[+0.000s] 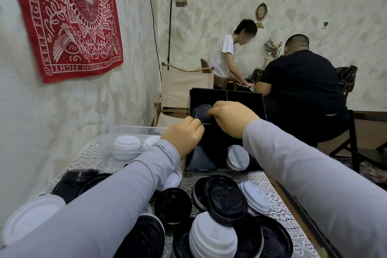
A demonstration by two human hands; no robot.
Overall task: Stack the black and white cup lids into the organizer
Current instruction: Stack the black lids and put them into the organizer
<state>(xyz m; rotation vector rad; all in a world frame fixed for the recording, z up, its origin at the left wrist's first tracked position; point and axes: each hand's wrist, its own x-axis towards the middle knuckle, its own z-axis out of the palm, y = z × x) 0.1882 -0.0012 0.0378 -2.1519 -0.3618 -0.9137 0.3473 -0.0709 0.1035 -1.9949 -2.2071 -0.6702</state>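
Head view shows our left hand [184, 134] and right hand [230, 117], fingers curled, pinching one black lid [200, 112] upright in the left compartment of the organizer [247, 98] at the far edge of the table [278, 201].

One black organizer [245, 98], one clear tub [129, 130], two people [226, 56], roughly ten black lids [228, 199] and seven white lids [213, 234].
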